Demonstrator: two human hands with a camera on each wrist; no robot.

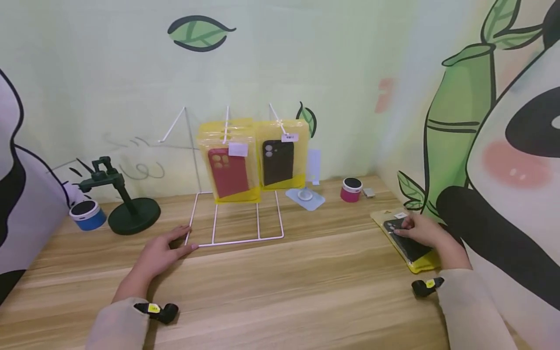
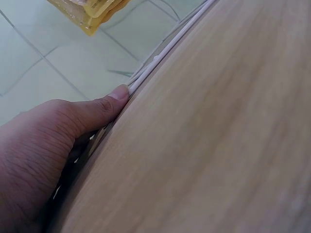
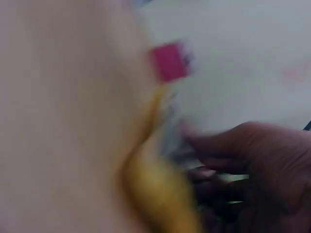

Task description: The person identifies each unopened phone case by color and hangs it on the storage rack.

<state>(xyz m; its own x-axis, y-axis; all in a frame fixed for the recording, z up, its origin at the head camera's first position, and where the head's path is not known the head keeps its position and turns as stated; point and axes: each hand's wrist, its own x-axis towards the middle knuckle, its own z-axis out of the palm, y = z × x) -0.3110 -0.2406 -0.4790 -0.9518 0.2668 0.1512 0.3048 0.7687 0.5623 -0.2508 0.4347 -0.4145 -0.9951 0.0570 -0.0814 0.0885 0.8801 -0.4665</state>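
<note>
A white wire display rack stands on the wooden table. Yellow packs hang from its hooks, one with a red phone case and one with a black phone case. My left hand lies flat on the table at the rack's front left corner. Its thumb touches the rack's base wire. At the right, a yellow pack with a black phone case lies by the wall. My right hand sits on its far end, fingers curled onto the pack; that wrist view is blurred.
A dark green stand and a blue round speaker sit at the back left. Behind the rack to the right are a pale blue pad, a pink round speaker and a small grey item. Painted walls close the back and right.
</note>
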